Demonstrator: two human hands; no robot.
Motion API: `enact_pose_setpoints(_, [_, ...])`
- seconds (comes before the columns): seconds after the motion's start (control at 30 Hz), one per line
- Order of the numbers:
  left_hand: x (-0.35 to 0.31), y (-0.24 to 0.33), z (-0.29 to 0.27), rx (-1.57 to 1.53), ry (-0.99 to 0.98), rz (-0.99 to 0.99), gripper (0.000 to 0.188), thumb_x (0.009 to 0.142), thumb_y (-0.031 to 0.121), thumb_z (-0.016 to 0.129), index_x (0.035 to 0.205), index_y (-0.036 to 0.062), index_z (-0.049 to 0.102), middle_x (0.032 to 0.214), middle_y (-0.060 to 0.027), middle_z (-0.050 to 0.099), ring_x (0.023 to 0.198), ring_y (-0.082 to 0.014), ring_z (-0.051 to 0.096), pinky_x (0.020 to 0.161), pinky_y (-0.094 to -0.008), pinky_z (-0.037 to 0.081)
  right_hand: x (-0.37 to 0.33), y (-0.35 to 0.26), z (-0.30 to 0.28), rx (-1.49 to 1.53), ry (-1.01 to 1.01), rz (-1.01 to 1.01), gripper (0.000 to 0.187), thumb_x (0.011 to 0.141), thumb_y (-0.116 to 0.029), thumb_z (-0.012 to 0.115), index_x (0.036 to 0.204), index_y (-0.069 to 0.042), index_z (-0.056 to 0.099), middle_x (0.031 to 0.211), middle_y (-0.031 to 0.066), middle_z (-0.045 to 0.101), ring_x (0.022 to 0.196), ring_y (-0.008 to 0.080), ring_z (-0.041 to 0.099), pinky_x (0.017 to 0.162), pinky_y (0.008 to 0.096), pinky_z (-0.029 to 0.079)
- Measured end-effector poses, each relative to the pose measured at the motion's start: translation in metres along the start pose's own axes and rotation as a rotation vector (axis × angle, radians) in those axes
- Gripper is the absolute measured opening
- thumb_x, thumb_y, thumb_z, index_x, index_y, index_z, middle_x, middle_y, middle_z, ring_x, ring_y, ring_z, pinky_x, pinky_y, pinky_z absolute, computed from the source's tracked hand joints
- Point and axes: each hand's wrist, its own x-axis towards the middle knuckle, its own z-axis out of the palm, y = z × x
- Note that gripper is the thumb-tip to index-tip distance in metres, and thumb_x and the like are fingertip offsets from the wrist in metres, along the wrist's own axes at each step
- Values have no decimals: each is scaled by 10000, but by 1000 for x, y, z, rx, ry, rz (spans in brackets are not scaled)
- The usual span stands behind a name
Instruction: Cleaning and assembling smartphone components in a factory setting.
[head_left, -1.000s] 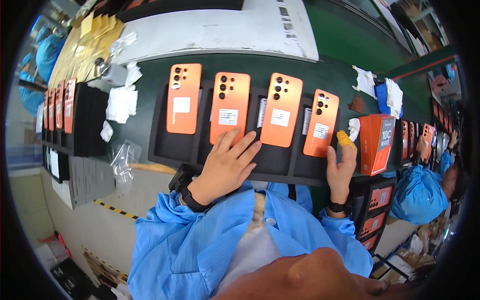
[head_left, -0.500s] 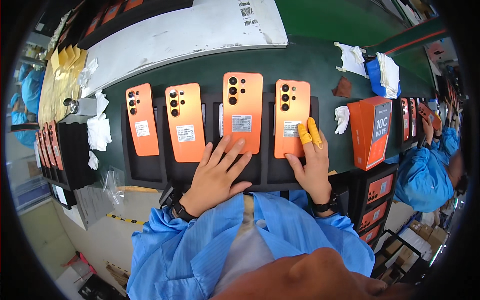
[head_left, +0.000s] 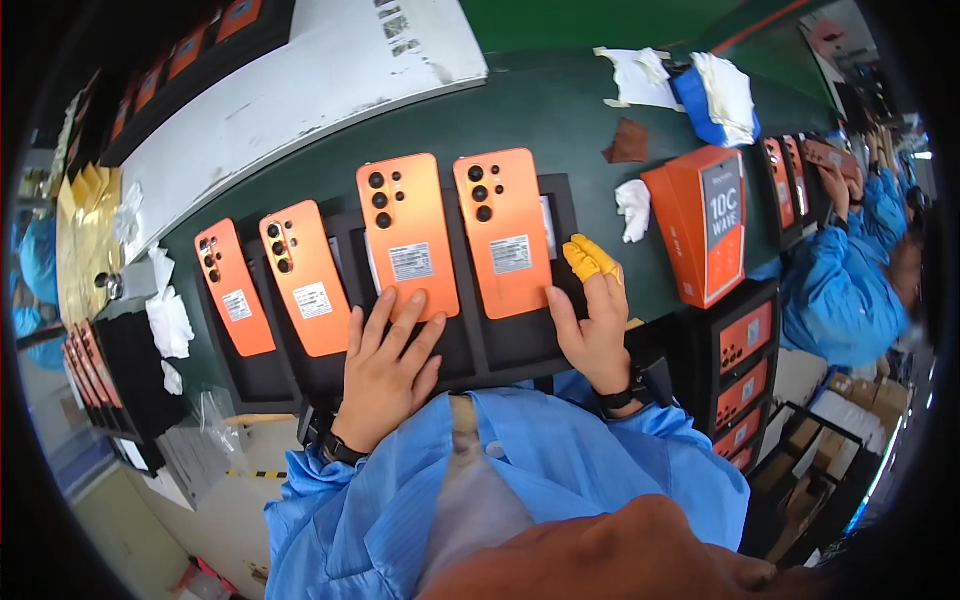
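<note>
Right hand (head_left: 600, 340) slides off label (head_left: 512, 254) of orange smartphone (head_left: 500, 215) at black tray (head_left: 520, 345) right end, capped fingers (head_left: 593, 262) together, thumb apart | left hand (head_left: 385, 360) spread on next phone (head_left: 408, 215) | press lightly imo

You face a dark green bench (head_left: 555, 105) with a white panel (head_left: 300, 90) across its far left; below, 1 yellow-and-black stripe (head_left: 256, 475) marks the pale floor (head_left: 225, 515).
</note>
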Motion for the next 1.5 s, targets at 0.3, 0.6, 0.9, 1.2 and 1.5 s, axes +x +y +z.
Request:
enact_pose_setpoints(0.3, [3, -2, 5, -9, 49, 37, 540, 817, 94, 651, 1349, 177, 618, 1528, -80, 457, 1447, -340, 358, 1160, -585, 249, 21, 33, -38, -497, 312, 217, 345, 919, -160, 651, 1203, 33, 619, 1072, 218, 610, 1005, 409, 593, 816, 467, 503])
enact_pose_setpoints(0.6, [-3, 0, -1, -114, 146, 39, 473, 854, 75, 652, 1324, 61, 606, 1438, -127, 537, 1376, -350, 449, 1137, -536, 322, 46, 72, -26, -327, 336, 122, 107, 883, -16, 595, 958, 21, 662, 919, 223, 629, 888, 419, 605, 753, 480, 495])
enact_pose_setpoints(0.9, [45, 36, -21, -1167, 282, -93, 634, 877, 142, 772, 1399, -27, 455, 1278, -209, 624, 1102, -281, 664, 966, -382, 524, 17, -54, -15, 335, 232, -32, 172, 875, 44, 654, 1043, 37, 691, 927, 77, 601, 750, 140, 584, 621, 259, 452])
enact_pose_setpoints(1.2, [53, 22, -15, -1626, 60, -309, 271, 978, 74, 615, 1193, -91, 631, 1029, -135, 718, 898, -174, 711, 798, -266, 586, 13, -64, -12, 834, -96, 191, 297, 929, 28, 634, 1222, 65, 605, 995, 99, 701, 805, 105, 638, 653, 214, 499])
enact_pose_setpoints(1.5, [42, 11, -31, -1793, -193, -386, 302, 994, 133, 554, 1164, -106, 623, 979, -182, 720, 756, -256, 746, 629, -271, 618, 8, -53, 2, 1352, -287, 480, 457, 1062, -327, 492, 1287, 61, 576, 1199, 142, 666, 1043, 183, 646, 927, 343, 508])
